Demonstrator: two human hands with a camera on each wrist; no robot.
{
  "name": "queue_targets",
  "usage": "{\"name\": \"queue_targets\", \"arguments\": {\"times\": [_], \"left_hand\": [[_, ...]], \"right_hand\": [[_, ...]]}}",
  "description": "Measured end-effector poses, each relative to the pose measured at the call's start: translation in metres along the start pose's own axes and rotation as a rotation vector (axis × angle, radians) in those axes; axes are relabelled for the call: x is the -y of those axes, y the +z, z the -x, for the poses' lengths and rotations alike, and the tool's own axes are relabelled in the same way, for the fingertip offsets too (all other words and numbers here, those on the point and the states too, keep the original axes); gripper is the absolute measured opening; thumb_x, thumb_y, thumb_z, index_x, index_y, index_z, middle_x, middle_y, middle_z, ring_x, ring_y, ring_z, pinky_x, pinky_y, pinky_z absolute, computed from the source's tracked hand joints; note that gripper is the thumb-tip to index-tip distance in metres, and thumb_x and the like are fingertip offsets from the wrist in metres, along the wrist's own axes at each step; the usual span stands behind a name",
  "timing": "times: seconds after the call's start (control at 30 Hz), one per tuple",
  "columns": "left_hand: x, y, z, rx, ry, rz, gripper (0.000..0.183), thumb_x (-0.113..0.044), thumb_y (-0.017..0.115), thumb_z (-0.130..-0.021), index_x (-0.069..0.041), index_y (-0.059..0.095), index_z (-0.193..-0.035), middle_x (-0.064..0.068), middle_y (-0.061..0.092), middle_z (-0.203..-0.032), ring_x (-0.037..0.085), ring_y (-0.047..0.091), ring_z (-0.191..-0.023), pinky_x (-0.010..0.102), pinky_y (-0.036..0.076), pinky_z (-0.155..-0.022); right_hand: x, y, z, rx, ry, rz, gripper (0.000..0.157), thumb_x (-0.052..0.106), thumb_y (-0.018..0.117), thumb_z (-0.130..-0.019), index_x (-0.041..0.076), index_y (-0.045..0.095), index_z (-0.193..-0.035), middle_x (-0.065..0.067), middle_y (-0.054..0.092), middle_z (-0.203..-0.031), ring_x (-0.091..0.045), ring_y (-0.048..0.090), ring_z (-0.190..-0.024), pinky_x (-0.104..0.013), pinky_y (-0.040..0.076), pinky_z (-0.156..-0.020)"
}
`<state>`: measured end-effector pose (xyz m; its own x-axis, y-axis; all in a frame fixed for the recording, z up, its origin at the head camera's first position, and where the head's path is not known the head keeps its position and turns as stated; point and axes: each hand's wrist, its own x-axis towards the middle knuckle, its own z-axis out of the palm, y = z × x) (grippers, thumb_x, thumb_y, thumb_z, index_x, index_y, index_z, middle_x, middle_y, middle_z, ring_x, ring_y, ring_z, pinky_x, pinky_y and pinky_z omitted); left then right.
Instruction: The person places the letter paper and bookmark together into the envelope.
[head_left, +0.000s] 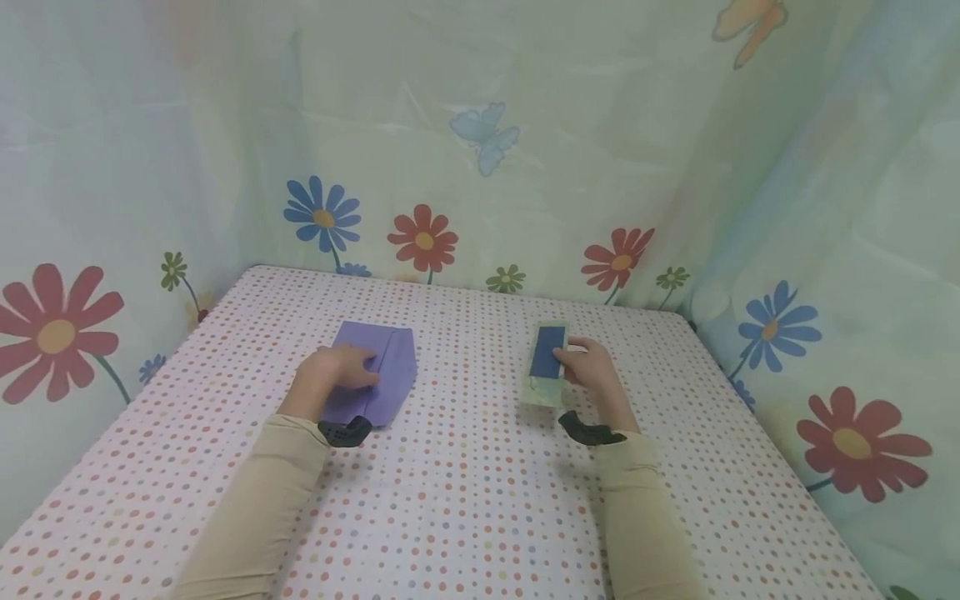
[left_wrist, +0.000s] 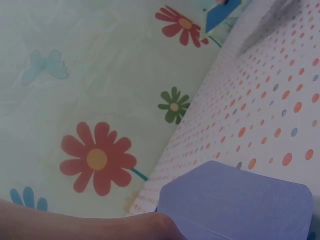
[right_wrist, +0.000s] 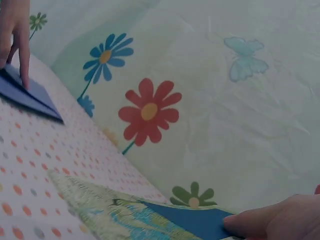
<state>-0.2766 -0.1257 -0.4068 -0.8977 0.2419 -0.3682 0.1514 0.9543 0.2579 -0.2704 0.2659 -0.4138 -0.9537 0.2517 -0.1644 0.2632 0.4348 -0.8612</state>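
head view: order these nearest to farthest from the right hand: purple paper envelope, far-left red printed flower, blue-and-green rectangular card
1. Blue-and-green rectangular card: held in the right hand.
2. Purple paper envelope: to the left, under the left hand.
3. Far-left red printed flower: beyond the envelope, near the picture's left edge.

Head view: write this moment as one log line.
left hand: touches purple envelope | right hand: pinches green patterned card with blue panel | surface: polka-dot tablecloth
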Motion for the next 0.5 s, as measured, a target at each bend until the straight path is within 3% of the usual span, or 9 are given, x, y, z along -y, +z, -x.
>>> {"name": "queue_targets", "arguments": {"times": [0.13,0.3,0.4,0.5], "left_hand": [[-0.002,-0.001,-0.001,-0.007,0.022,-0.004,0.066,-0.04,0.05,-0.091,-0.011,0.033,-0.148,0.027,0.027,-0.152,0.049,0.024,-0.139,0.066,0.024,-0.108],[-0.003,0.0,0.0,0.004,0.036,-0.003,0.066,-0.039,0.05,-0.091,-0.01,0.033,-0.148,0.026,0.028,-0.152,0.047,0.024,-0.139,0.066,0.023,-0.109],[-0.003,-0.001,0.001,0.003,0.032,0.0,0.066,-0.038,0.051,-0.091,-0.01,0.033,-0.148,0.027,0.028,-0.151,0.048,0.024,-0.139,0.067,0.023,-0.108],[-0.003,0.0,0.001,0.003,0.035,-0.004,0.066,-0.038,0.051,-0.09,-0.01,0.034,-0.147,0.028,0.028,-0.151,0.049,0.024,-0.139,0.068,0.023,-0.108]], "right_hand": [[0.016,0.02,0.005,-0.001,0.021,-0.259,0.059,0.021,0.055,-0.096,0.008,0.03,-0.148,-0.015,0.057,-0.125,-0.007,0.058,-0.084,-0.02,0.05,-0.074],[0.04,0.057,0.021,0.123,0.047,-0.662,0.054,0.013,0.051,-0.097,0.004,0.032,-0.146,-0.007,0.056,-0.116,-0.003,0.055,-0.079,-0.011,0.043,-0.058],[0.056,0.089,0.034,0.217,0.102,-0.824,0.046,0.009,0.052,-0.096,0.002,0.041,-0.14,-0.004,0.057,-0.111,-0.005,0.058,-0.085,-0.011,0.049,-0.067],[0.066,0.124,0.047,0.294,0.153,-0.915,0.041,0.008,0.052,-0.095,0.001,0.047,-0.135,-0.008,0.06,-0.117,-0.013,0.062,-0.098,-0.02,0.053,-0.084]]}}
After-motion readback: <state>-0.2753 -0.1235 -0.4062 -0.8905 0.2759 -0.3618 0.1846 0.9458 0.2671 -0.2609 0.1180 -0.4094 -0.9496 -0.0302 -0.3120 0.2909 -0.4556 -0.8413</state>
